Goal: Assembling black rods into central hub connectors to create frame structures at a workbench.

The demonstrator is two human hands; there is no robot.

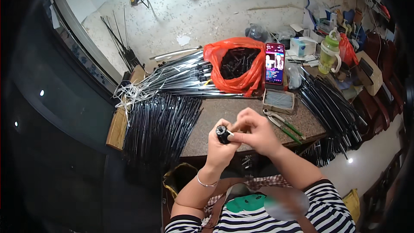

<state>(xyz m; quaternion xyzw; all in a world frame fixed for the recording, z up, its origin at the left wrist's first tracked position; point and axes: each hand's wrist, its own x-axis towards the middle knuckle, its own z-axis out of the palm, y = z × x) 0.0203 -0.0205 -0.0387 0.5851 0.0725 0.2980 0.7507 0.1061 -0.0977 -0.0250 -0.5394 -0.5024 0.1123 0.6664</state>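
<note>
My left hand is wrapped round a short black cylindrical part, whose ringed, hollow end faces up. Close against it, my right hand has its thumb and fingers pinched together at the part's side. A small pale sliver shows by the right thumb, too little to tell what it is. Both hands are over the near edge of the speckled tabletop. To their right lie pliers with green handles, just below an open box of thin metal pins.
Dark thin rods cover the table's left side, with silvery rods behind. A red plastic bag holds black parts. A lit phone stands beside it. Black rods and a green bottle are at right.
</note>
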